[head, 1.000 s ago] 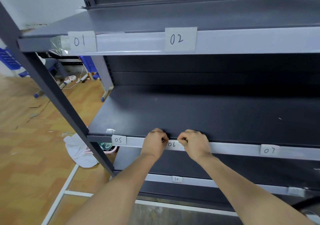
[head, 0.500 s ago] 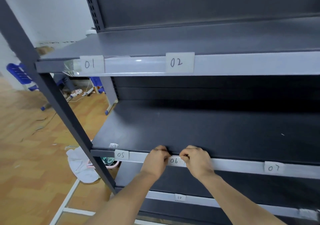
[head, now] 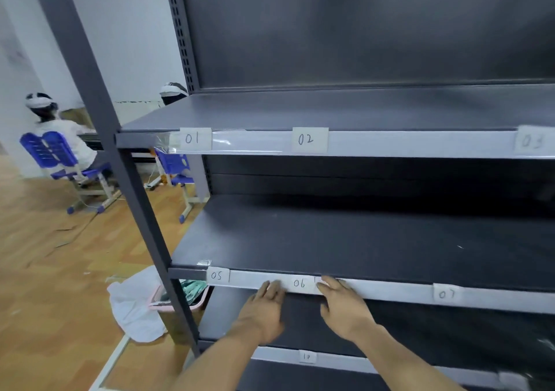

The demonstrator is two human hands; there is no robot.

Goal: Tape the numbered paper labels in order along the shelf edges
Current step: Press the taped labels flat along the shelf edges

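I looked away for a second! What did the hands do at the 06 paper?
The left hand and right hand were curled, pressing at the sides of label 06. Now both have let go: fingers straight, hands dropped a little lower, touching the shelf edge beside it. Label 05, label 06 and label 07 stayed put.

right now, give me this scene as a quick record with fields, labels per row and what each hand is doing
top row: label 01, label 02, label 03 (blurred)
middle row: label 05, label 06, label 07
lower row: label 10
left hand: fingers straight, tips on the edge strip just left of label 06
right hand: fingers straight, tips at label 06's right end
floor: white bag, pink basket
background: seated person, blue chair
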